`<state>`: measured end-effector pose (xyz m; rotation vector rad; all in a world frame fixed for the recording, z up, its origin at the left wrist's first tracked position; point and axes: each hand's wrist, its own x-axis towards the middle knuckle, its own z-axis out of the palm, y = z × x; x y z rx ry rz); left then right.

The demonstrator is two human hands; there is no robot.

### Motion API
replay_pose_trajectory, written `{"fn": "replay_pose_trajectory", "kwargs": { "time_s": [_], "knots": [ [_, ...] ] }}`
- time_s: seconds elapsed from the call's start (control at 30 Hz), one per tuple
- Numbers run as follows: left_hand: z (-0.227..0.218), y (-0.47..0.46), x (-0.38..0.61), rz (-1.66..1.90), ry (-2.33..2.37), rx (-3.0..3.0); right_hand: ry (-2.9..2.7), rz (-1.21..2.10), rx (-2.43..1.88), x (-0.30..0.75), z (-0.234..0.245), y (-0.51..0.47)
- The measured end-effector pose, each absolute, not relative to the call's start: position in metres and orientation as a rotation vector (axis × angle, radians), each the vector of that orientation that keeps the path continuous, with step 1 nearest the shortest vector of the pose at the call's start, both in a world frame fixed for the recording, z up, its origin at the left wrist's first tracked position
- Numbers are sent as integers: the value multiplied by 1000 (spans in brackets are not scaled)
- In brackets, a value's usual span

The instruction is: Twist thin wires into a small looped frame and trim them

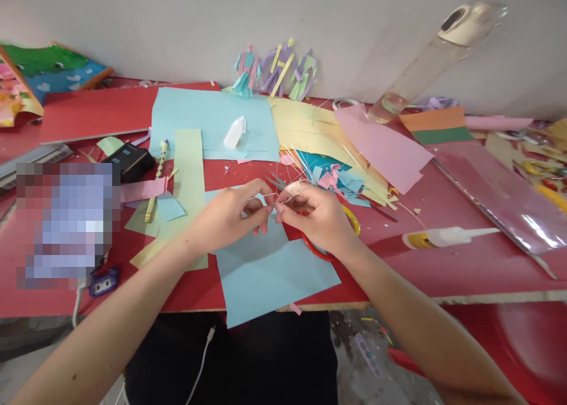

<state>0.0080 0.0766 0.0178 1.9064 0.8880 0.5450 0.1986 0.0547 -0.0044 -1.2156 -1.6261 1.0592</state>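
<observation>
Left hand (230, 213) and right hand (316, 216) meet fingertip to fingertip over the blue paper sheet (270, 275) near the red bench (443, 269) front edge. Both grips pinch narrow on thin white strands (292, 186). Scissors (315, 250) lie under the right hand.

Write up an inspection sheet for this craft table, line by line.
Surface: red table, largely covered with paper sheets.
Job's things: pink strip and thin white strands held over a blue sheet; scissors lie under the right hand.
Clutter: paper scraps, white glue bottle, nozzle tube, black box, paper figures.
Hands: left hand pinches the pink strip; right hand pinches the strands; fingertips meet.
Cables: white cable hangs below the table edge; blue plug block at left.
Surroundings: white wall; clear bottle leaning against it.
</observation>
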Motion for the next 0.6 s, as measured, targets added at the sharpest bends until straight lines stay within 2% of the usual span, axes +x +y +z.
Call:
{"fn": "replay_pose_trajectory", "kwargs": {
  "time_s": [0.27,0.6],
  "knots": [
    [17,77,7,560,905,1989,-1550,1137,-1224,198,-6,56],
    [20,83,3,723,750,1814,-1337,1602,-1008,206,0,63]
  ]
}}
